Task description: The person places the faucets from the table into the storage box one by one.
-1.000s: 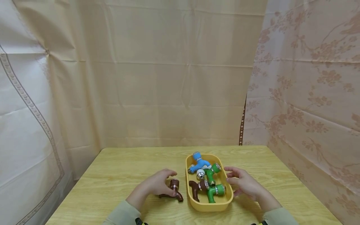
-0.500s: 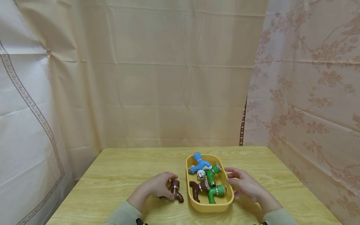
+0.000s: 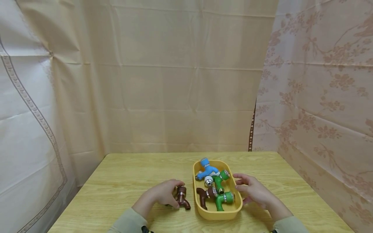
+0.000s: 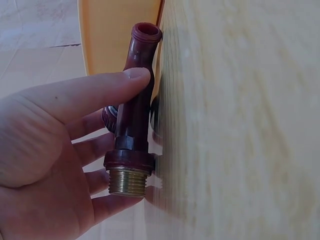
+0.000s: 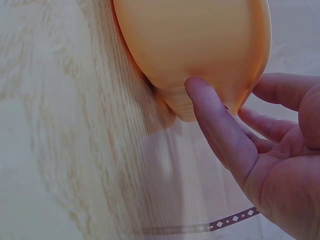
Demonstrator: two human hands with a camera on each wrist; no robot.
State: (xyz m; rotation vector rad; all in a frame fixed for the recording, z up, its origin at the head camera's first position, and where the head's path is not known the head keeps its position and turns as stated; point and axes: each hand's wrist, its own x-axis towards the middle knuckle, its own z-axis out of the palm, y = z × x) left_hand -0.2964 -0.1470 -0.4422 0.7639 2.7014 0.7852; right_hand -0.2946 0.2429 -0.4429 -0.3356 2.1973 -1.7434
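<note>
A dark brown tap (image 3: 181,198) with a brass threaded end lies on the table, left of the basket. My left hand (image 3: 163,193) grips it, the thumb pressed on its body and the fingers curled behind, as the left wrist view shows. On the other side, my right hand (image 3: 254,191) rests its fingertips against the outer wall of the yellow plastic basket (image 3: 217,215). Inside the basket are a blue tap (image 3: 207,169), two green taps (image 3: 222,176), another brown tap (image 3: 206,193) and a white piece with a chrome end (image 3: 208,181).
The wood-patterned table (image 3: 140,168) carries the basket right of its middle. A beige curtain (image 3: 175,81) hangs behind the table, and a flowered cloth (image 3: 329,113) hangs on the right.
My left thumb has shifted slightly over the brown tap and closed on it. My right hand and the basket stay in place.
</note>
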